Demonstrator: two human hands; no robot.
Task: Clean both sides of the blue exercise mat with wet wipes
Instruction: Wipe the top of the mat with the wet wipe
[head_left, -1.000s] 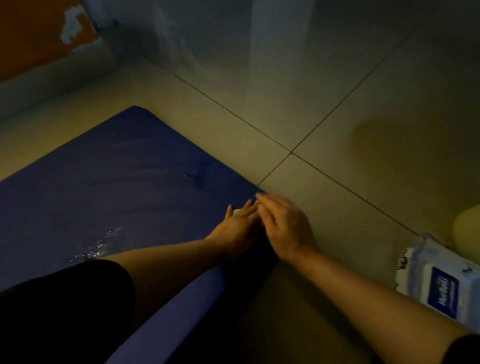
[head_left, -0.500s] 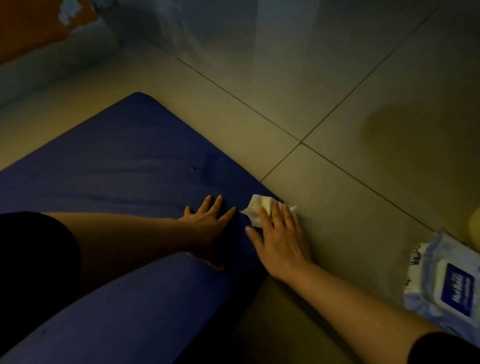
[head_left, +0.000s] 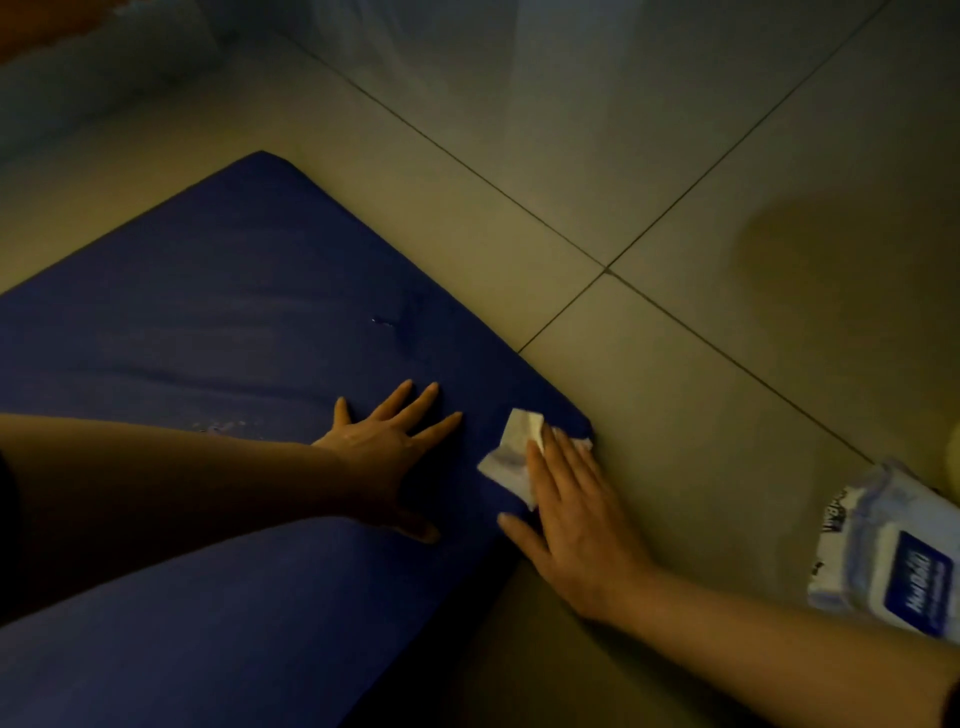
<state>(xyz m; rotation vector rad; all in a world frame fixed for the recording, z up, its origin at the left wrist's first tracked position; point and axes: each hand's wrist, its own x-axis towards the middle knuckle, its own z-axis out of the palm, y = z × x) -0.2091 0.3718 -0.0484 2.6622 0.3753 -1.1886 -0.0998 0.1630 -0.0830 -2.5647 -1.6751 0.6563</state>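
The blue exercise mat (head_left: 218, 291) lies on the tiled floor, its near part folded over towards me in a rounded hump. My left hand (head_left: 387, 447) rests flat on the mat with fingers spread. A crumpled white wet wipe (head_left: 511, 454) sits on the mat's right corner under the straight fingers of my right hand (head_left: 576, 514), which presses it down. Small wet spots glisten on the mat by my left forearm.
A white and blue pack of wet wipes (head_left: 898, 561) lies on the floor at the right edge. Pale floor tiles (head_left: 675, 156) with dark grout lines stretch beyond the mat. A wall base runs along the upper left.
My hands have parted: the left moved left and spread flat on the mat, the right came down flat onto the wipe at the corner. The mat's near fold rose into view.
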